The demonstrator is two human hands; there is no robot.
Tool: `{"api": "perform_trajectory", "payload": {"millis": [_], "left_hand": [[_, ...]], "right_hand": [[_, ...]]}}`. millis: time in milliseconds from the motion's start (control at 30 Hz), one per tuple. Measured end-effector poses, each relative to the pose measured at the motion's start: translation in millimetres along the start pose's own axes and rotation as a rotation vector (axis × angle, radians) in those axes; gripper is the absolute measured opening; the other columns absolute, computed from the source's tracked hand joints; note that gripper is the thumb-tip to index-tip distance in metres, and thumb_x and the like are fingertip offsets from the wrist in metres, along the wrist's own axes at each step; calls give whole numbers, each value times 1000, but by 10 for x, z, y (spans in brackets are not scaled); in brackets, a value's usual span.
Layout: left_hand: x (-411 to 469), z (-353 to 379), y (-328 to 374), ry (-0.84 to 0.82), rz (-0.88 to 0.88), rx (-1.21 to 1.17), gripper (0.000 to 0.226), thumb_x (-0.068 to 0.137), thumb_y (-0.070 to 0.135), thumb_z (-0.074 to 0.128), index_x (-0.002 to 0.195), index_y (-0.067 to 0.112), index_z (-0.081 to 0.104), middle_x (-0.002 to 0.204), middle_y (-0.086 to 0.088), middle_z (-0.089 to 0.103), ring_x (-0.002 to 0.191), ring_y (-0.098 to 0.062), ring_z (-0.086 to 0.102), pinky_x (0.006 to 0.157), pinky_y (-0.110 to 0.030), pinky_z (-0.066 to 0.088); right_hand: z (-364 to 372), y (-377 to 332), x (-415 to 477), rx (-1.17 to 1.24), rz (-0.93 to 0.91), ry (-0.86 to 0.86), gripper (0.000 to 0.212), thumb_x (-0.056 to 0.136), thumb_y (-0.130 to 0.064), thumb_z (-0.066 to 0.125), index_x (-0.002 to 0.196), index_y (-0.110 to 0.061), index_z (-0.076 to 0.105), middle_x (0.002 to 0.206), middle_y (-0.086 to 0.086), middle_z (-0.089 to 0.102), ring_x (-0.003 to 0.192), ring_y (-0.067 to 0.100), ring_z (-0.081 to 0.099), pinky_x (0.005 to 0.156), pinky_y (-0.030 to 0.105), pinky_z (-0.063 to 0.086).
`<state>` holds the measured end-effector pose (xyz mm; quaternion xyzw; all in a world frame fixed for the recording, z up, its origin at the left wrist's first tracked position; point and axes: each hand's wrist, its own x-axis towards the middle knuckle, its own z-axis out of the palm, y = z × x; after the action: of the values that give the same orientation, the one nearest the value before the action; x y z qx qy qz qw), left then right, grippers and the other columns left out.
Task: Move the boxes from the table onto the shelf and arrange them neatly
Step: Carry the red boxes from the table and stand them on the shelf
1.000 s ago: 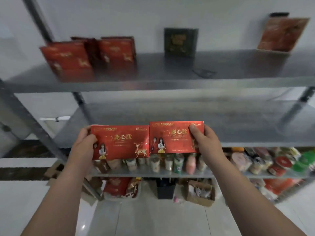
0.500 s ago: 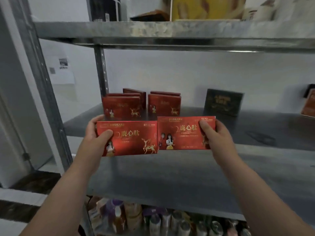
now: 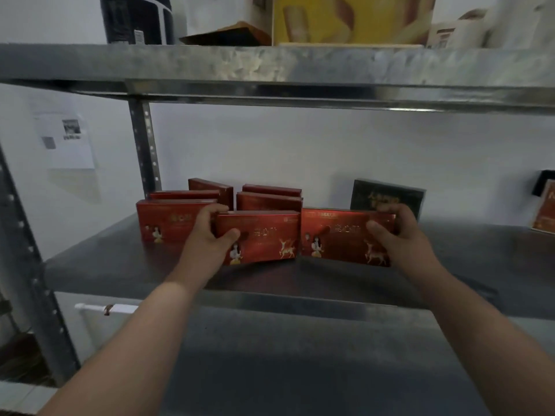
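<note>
Red cardboard with gold print: two flat boxes held upright over the galvanised shelf point(image 3: 120, 259), printed faces toward the room.

- Left hand point(image 3: 207, 238) grips the left box point(image 3: 264, 238) by its left end. The thumb is curled across the front and the fingers are wrapped over the top corner.
- Right hand point(image 3: 399, 232) grips the right box point(image 3: 339, 238) by its right end, thumb on the front face, fingers hooked over the top edge.
- The boxes are side by side over the middle of the shelf, inner ends just beside each other, the left one slightly tilted. Their bottom edges are at the shelf surface or just above it (contact not clear from here).
- At the shelf's back left, several matching red boxes point(image 3: 168, 220) stand upright in short rows. The left box is just in front of them.
- A dark box point(image 3: 387, 199) stands at the back of the shelf, behind the right hand.
- The upper board point(image 3: 270, 64) over the shelf carries a yellow carton point(image 3: 345, 19).
- A paper sheet point(image 3: 66, 142) hangs on the wall, left of the shelf.
</note>
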<state>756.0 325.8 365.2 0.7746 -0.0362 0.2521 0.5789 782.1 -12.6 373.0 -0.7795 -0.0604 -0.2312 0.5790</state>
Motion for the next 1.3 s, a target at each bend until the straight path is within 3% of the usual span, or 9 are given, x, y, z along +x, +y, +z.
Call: {"api": "perform_trajectory", "payload": {"millis": [167,300,400,467,567,867,1167,1233,1300], "left_hand": [[361,282,-49,-12,8,237,40,93,16,65,123,36,47,112,4,55,98,-15,57,82,-28,44],[480,335,-194,15,109,432,40,91,13,65,122,31,49,133,-2,45,113,-15,47,96,-30,38],[501,406,-250,73,342,694,50,83,16,71,128,22,52,141,-7,37,128,-25,40,109,-38,34],[509,495,-241,60,483,969,66,77,32,75,136,24,49,142,-6,40,133,-29,34,115,-49,25],[544,663,-197,-15,547,1220,80,70,47,77,141,29,45,138,-1,48,126,-28,39,107,-53,25],[637,763,-319,0,586,1220,82,66,32,81,140,19,49,136,-10,50,124,-33,44,108,-55,27],[614,766,-327,1,556,1185,81,72,37,77,144,20,45,142,-11,46,133,-33,39,112,-57,26],[575,770,-296,37,547,1137,77,74,37,74,143,18,46,142,-14,44,135,-35,36,111,-57,26],[518,762,-249,95,599,1059,65,76,31,72,135,12,52,136,-17,48,130,-38,39,108,-57,31]], "right_hand": [[-194,231,429,-155,-33,-44,27,93,-30,68,113,-33,50,113,-1,64,82,7,65,56,18,49],[-264,367,691,-317,-52,-120,26,94,-29,67,113,-36,50,118,-7,57,88,10,61,58,15,44],[-268,451,849,-485,-180,-180,31,92,-20,69,111,-37,52,120,-5,54,105,14,55,72,16,41],[-256,489,941,-658,-267,-203,42,86,-20,74,120,-33,53,126,0,50,114,18,49,89,26,41],[-153,499,1052,-986,-366,-278,75,77,-36,81,140,-29,43,138,7,49,132,30,40,111,47,36],[346,566,1443,-1130,-309,-235,79,84,-33,72,149,-22,28,147,15,40,139,34,31,108,49,43],[474,775,1512,-1115,-258,-198,86,91,-35,63,158,-26,10,165,16,5,152,38,-5,119,54,21],[440,722,1431,-1118,-264,-193,91,89,-38,63,159,-29,5,165,17,2,152,38,-4,120,55,16],[374,582,1301,-1129,-286,-191,88,89,-38,63,159,-27,11,161,18,15,150,39,10,119,54,18]]}}
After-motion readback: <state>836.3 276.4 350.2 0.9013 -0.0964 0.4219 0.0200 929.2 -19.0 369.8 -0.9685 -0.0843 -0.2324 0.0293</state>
